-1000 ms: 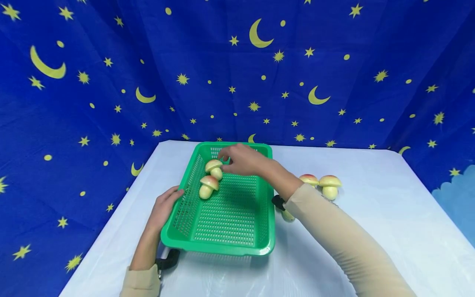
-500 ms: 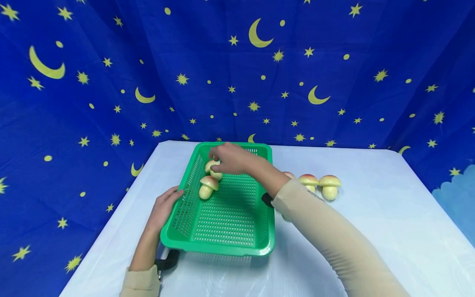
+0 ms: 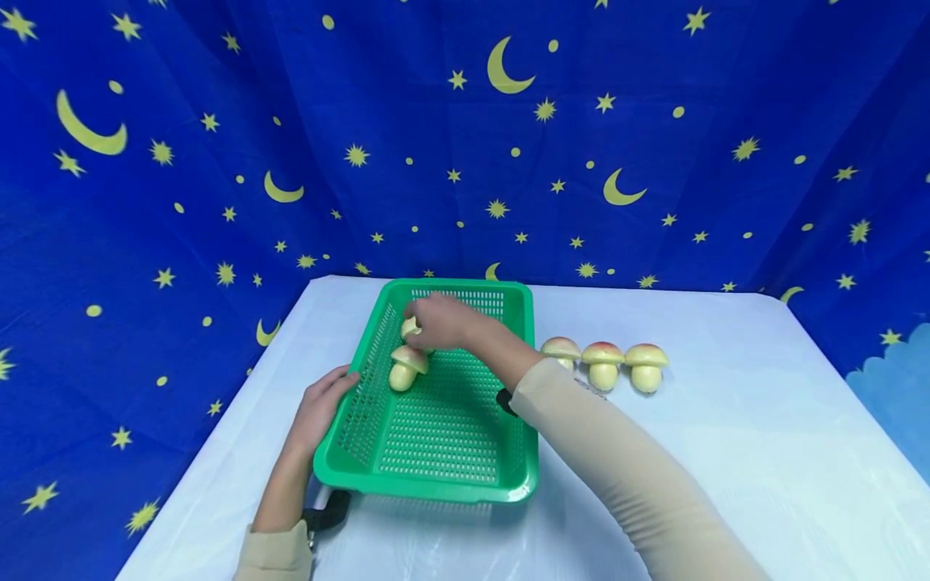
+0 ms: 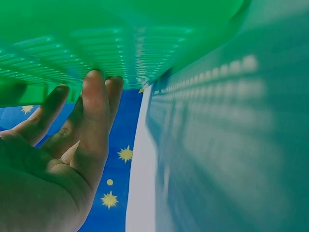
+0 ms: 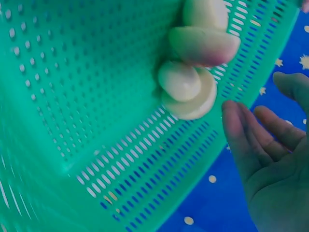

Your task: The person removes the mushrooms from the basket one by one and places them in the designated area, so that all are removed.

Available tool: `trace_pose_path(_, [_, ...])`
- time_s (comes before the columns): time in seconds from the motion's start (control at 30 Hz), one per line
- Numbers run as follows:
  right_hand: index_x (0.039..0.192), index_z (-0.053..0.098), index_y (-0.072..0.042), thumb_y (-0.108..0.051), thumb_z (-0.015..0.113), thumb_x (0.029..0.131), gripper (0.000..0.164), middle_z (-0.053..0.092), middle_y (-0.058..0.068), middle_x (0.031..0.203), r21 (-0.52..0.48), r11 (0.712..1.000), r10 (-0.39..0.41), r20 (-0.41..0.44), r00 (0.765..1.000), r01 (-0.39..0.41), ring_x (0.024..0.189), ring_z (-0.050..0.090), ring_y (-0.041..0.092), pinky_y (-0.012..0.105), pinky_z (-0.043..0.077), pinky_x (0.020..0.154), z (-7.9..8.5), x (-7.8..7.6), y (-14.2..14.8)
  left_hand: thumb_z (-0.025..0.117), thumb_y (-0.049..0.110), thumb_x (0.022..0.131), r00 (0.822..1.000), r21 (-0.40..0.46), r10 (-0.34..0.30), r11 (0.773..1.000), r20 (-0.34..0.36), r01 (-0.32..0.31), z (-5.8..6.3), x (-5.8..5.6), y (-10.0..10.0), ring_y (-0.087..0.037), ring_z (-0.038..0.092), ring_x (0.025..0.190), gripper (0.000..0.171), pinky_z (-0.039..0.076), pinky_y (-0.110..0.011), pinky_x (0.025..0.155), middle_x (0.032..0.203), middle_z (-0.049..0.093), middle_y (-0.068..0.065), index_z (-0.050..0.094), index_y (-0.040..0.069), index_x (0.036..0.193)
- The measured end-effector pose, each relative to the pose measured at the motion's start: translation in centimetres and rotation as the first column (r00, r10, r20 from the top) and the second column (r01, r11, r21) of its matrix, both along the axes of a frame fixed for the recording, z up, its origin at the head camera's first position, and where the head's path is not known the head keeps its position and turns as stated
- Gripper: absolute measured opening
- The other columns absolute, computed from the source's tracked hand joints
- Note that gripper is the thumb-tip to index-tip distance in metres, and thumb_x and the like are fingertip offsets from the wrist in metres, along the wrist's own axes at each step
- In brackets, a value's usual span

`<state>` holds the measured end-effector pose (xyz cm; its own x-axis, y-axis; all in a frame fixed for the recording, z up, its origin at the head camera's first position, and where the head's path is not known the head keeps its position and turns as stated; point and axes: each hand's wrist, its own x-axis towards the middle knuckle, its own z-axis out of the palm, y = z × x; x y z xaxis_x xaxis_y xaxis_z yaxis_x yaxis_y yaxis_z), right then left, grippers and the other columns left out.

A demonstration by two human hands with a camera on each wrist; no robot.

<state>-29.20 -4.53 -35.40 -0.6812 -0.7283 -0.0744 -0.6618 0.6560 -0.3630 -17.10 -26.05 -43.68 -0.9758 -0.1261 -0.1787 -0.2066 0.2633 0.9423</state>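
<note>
A green perforated plastic basket [image 3: 445, 420] holds two toy mushrooms with pale stems and reddish-yellow caps. My left hand [image 3: 324, 407] grips its left side, the thumb over the rim; in the left wrist view the fingers [image 4: 95, 104] reach the outer wall. Above the far end of the basket, my right hand [image 3: 443, 320] partly covers the far mushroom [image 3: 409, 328] in the head view. The near mushroom [image 3: 407, 369] lies just below it. In the right wrist view my right hand [image 5: 270, 154] is spread with nothing in it, its fingertips beside the mushroom [image 5: 181, 84].
Three more toy mushrooms stand in a row on the white table [image 3: 726, 452], right of the basket: a left one [image 3: 560, 348], a middle one [image 3: 603, 365] and a right one [image 3: 646, 366]. A blue star-and-moon cloth [image 3: 407, 121] hangs behind the table.
My right hand has shifted left, then a little lower, over the far mushroom. The moving arm uncovers the left mushroom of the table row. My left hand and the basket stay put.
</note>
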Motion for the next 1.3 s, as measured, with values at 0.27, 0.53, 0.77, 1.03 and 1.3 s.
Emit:
trace_pose_path(0.27, [0.131,0.058,-0.008,-0.035,0.065,0.091,0.048,0.064,0.002,0.110,0.080,0.995,-0.053,0.008,0.999,0.052,0.087,0.055,0.014,0.029,0.047,0.072,-2.3,-0.2,-0.5,0.051,0.045,0.098,1.000,0.013,-0.001,1.000,0.001,0.001,0.0,0.2,0.0,-0.021,0.063,0.082,0.051,0.053,-0.034,0.071,0.112,0.062,-0.017,0.055,0.012,0.136])
trace_pose_path(0.53, [0.108,0.066,-0.013,-0.039,0.065,0.089,0.032,0.058,-0.004,0.085,0.068,0.998,-0.001,-0.006,1.000,0.002,0.073,0.050,0.012,0.027,0.043,0.063,-3.5,-0.4,-0.7,0.052,0.045,0.098,1.000,0.011,-0.001,1.000,0.000,0.001,0.2,0.3,-0.1,-0.020,0.062,0.080,0.050,0.052,-0.033,0.069,0.109,0.063,-0.016,0.054,0.012,0.136])
trace_pose_path(0.77, [0.089,0.062,-0.017,-0.030,0.068,0.087,0.014,0.055,-0.006,0.080,0.097,0.995,0.032,-0.048,0.998,-0.027,0.072,0.047,0.010,0.025,0.040,0.062,-3.8,-0.2,-1.1,0.052,0.045,0.097,1.000,0.019,0.001,1.000,-0.006,0.000,0.0,0.2,0.0,-0.020,0.063,0.081,0.050,0.052,-0.033,0.071,0.112,0.062,-0.017,0.055,0.012,0.136])
trace_pose_path(1.03, [0.090,0.061,-0.017,-0.026,0.069,0.088,0.012,0.056,-0.006,0.081,0.121,0.992,0.025,-0.023,0.999,-0.022,0.074,0.049,0.011,0.025,0.042,0.066,-3.8,0.1,-1.2,0.052,0.045,0.098,1.000,0.028,-0.004,1.000,-0.013,0.004,-0.1,0.2,0.0,-0.020,0.063,0.082,0.051,0.053,-0.033,0.071,0.113,0.062,-0.016,0.054,0.012,0.137])
trace_pose_path(1.3, [0.090,0.055,-0.017,-0.026,0.072,0.086,0.019,0.053,-0.004,0.081,0.170,0.985,0.021,-0.020,1.000,-0.018,0.074,0.046,0.013,0.027,0.040,0.064,-3.9,0.3,-1.7,0.052,0.045,0.098,1.000,0.027,0.001,1.000,-0.019,-0.001,-0.2,0.2,0.0,-0.020,0.064,0.082,0.050,0.053,-0.034,0.070,0.112,0.063,-0.017,0.054,0.012,0.136])
